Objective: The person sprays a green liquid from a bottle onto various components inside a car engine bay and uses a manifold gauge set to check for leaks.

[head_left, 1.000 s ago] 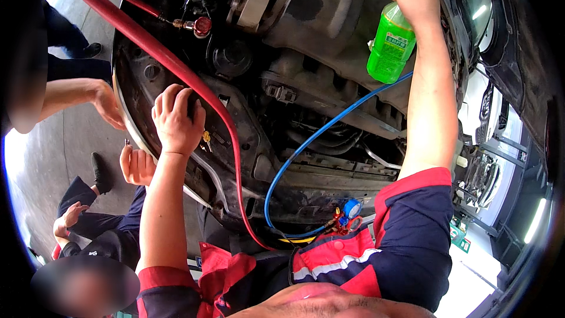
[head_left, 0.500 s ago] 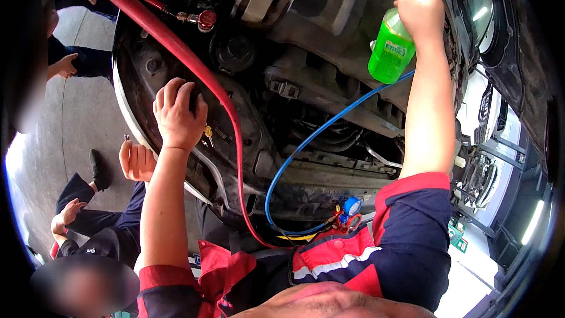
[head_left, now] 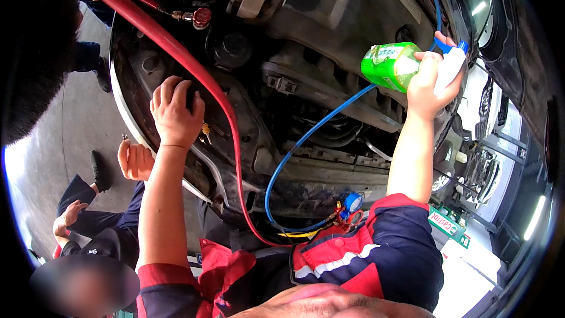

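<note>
My right hand point(head_left: 431, 89) is wrapped round the neck of a spray bottle point(head_left: 385, 66) with a white and blue trigger head and bright green liquid. The bottle lies tilted nearly level above the engine bay, its base toward the left. No spray can be made out. On the left, my left hand point(head_left: 176, 112) rests palm down at the side of the engine bay point(head_left: 259, 135), fingers bent and thumb apart, with nothing visible in it. Just beside it is a small brass-coloured piece point(head_left: 205, 133). A thick red hose point(head_left: 176, 53) runs close past its fingers.
A blue hose point(head_left: 312, 132) arcs across the bay, near a gauge set point(head_left: 352, 202) at my chest. A red-knobbed coupling point(head_left: 201, 18) sits at the far left. Beside my left forearm is another person's hand point(head_left: 136, 161); more people stand at the left.
My right hand has come nearer and lower with the spray bottle, which has turned from upright to nearly level. My left hand has barely moved. The person at the far left has shifted.
</note>
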Motion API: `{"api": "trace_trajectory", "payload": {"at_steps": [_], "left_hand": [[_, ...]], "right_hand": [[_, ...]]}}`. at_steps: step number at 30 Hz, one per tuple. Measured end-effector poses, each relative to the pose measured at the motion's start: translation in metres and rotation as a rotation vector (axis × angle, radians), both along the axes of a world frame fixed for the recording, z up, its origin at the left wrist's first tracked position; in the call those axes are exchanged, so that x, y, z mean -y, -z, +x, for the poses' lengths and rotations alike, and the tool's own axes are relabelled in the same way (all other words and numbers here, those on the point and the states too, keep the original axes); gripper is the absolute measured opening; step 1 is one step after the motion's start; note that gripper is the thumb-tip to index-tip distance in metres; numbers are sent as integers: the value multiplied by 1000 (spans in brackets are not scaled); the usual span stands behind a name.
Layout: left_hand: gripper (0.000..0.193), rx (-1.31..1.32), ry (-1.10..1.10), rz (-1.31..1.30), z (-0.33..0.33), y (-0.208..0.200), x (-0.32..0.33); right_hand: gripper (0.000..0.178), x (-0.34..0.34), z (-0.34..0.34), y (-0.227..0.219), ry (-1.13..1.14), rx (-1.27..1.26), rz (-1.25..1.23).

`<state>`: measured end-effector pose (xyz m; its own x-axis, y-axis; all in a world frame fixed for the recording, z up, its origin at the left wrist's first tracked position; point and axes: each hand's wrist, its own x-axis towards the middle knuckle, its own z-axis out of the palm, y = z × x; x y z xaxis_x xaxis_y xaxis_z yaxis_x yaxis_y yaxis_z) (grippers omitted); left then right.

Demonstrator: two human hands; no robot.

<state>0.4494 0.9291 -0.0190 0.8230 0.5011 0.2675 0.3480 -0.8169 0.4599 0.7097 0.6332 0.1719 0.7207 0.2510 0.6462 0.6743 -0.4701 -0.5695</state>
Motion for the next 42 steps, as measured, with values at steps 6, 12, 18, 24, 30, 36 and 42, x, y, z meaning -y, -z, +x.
{"api": "trace_trajectory", "payload": {"at_steps": [6,12,18,24,30,36,42], "left_hand": [[31,-15,0,28,0,1,1],[36,-34,5,63,0,3,1],[31,-43,1,82,0,5,1],[34,-62,4,98,-1,5,1],[32,-60,11,90,1,4,1],[30,-37,26,101,2,3,1],[30,-58,27,102,3,0,2]], "right_hand": [[28,16,-16,11,8,34,40],[32,28,-32,28,-23,121,31],[46,38,-36,41,-166,220,15],[48,45,-32,41,-172,261,15],[48,52,-29,40,-141,233,11],[48,54,-24,37,-134,108,99],[50,57,-22,37,-148,144,90]]}}
